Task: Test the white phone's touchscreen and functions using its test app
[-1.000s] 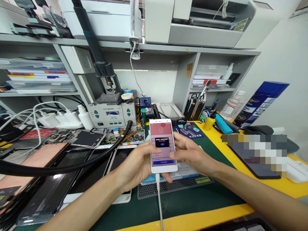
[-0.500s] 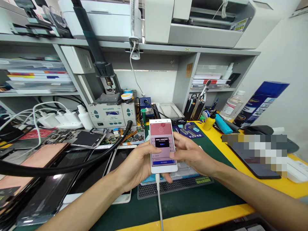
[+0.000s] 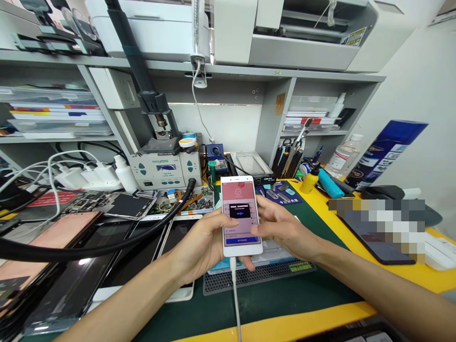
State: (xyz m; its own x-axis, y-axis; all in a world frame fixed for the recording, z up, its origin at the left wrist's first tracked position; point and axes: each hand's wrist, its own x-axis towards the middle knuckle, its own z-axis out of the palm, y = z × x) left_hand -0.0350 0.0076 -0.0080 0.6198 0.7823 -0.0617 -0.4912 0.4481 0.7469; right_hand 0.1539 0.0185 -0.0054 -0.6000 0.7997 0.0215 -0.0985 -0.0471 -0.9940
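Note:
A white smartphone (image 3: 240, 190) is held upright near the middle of the head view, its screen lit with a dark pop-up box over a pink and grey page. My left hand (image 3: 201, 242) is closed around its left side, the thumb lying over the lower screen. On the other side, my right hand (image 3: 285, 225) grips the right edge, its thumb at the lower right of the screen. Plugged into the phone's bottom end is a white charging cable (image 3: 235, 294), which runs down out of view. Fingers behind the phone are mostly hidden.
Several phones and screens (image 3: 81, 266) lie at the left, crossed by a thick black hose (image 3: 107, 251). Behind stands a grey soldering station (image 3: 164, 168) beside a tray of parts (image 3: 199, 202). A dark phone (image 3: 377, 237) lies right, near a yellow bottle (image 3: 309, 180) and blue spray can (image 3: 388, 152).
The small blue waveform in the phone's pop-up box looks different. Both hands and the phone hold practically the same position.

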